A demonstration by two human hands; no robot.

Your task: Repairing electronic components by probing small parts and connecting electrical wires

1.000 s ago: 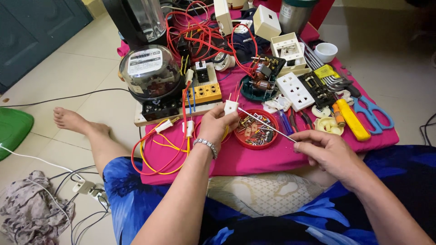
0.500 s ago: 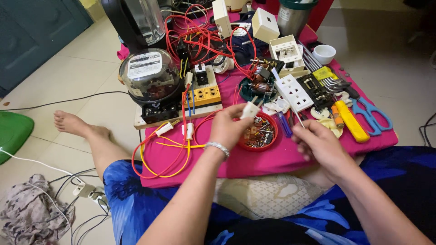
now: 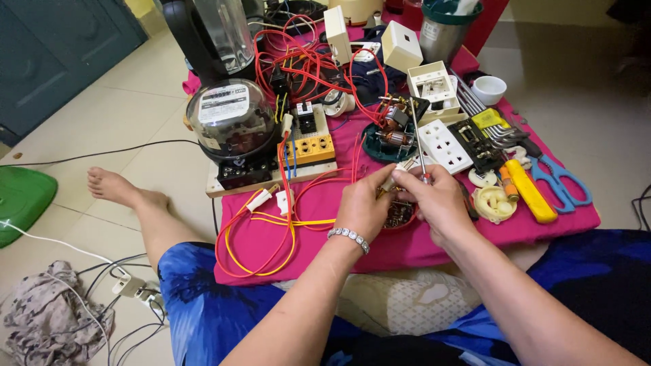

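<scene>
My left hand [image 3: 363, 207] pinches a small white electrical part [image 3: 401, 168] above a red dish [image 3: 400, 218] of small metal pieces. My right hand [image 3: 439, 202] touches the left one and grips a thin screwdriver [image 3: 416, 132], whose shaft points up and away from me. The tip end sits between my fingers at the white part; where exactly it touches is hidden. Both hands hover over the near middle of the pink cloth [image 3: 475, 240].
On the cloth lie a round glass electric meter [image 3: 227, 118], a yellow terminal board [image 3: 313, 146], looped red and yellow wires [image 3: 258, 237], a white socket plate [image 3: 444, 144], a motor armature [image 3: 390, 139], blue scissors [image 3: 559, 179] and a yellow-handled tool [image 3: 529, 193]. A power strip [image 3: 132, 285] lies on the floor.
My left hand carried the white part to the right. My right hand came in from the right, swung the screwdriver upright, and the two hands met over the red dish.
</scene>
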